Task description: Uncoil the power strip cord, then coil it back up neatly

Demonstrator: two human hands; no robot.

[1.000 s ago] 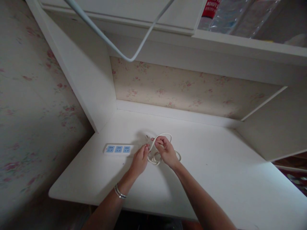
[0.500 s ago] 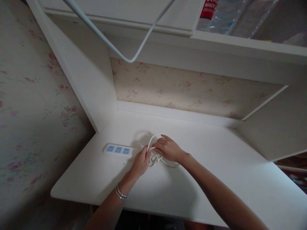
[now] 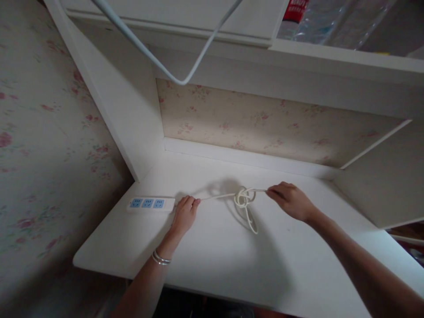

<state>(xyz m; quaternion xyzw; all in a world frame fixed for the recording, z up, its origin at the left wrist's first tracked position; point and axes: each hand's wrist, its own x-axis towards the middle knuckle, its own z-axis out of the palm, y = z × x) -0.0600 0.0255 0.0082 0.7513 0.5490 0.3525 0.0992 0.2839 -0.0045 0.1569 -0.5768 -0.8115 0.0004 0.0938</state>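
A white power strip [image 3: 151,204] with three blue sockets lies at the left of the desk. Its white power cord [image 3: 243,197] is stretched between my two hands, with a tangled knot of loops in the middle and one loop dangling below it. My left hand [image 3: 186,211] is closed on the cord just right of the strip. Farther right, my right hand [image 3: 289,201] pinches the cord on the other side of the knot. The cord's plug cannot be made out. Silver bangles [image 3: 160,258] circle my left wrist.
The white desk [image 3: 212,260] has a raised back edge and side panels. A shelf [image 3: 344,57] with plastic bottles [image 3: 318,22] overhangs it at the upper right. A bent pale rod or cable [image 3: 182,82] hangs in front. Floral wallpaper [image 3: 49,145] covers the left wall.
My hands have moved apart, the right one to the right and the left one slightly left, pulling the cord out between them. The power strip has shifted left in view.
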